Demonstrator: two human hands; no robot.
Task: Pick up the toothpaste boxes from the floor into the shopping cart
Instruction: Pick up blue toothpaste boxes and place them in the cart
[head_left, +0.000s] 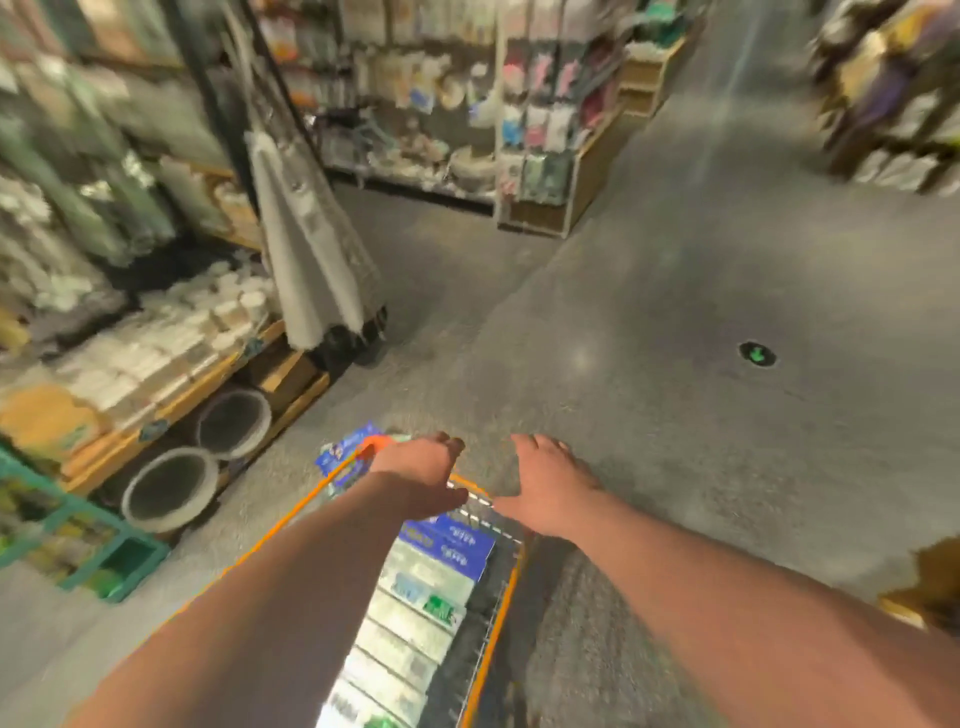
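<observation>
Head view, heavy motion blur throughout. Far left of the shopping cart (500, 613): shelves (130, 343) of pale goods, a teal crate (104, 540) and two round grey tubs (234, 423) at floor level, none of it part of your job. Inside the cart, the toothpaste boxes (415, 597) lie in a row down its length, dark blue ones at the far end. One blue box (347, 451) pokes up at the cart's far left corner. Your left hand (423, 465) sits over that same corner, just beside the box, fingertips bent downward; whether it pinches the box or has let go, you cannot tell from this. Your right hand (550, 486) hovers over the cart's far right rim, palm down, fingers spread wide, holding nothing. Right of the cart, grey floor (675, 312), with one small green mark (757, 354) well apart. Judgement: you are at the loading end of a cycle, settling a box at the cart's front. The next move calls for looking down to find any box left on the floor; none shows here. Hidden: the cart's near end runs out of frame, your forearms cover its left side, and box labels are unreadable.
</observation>
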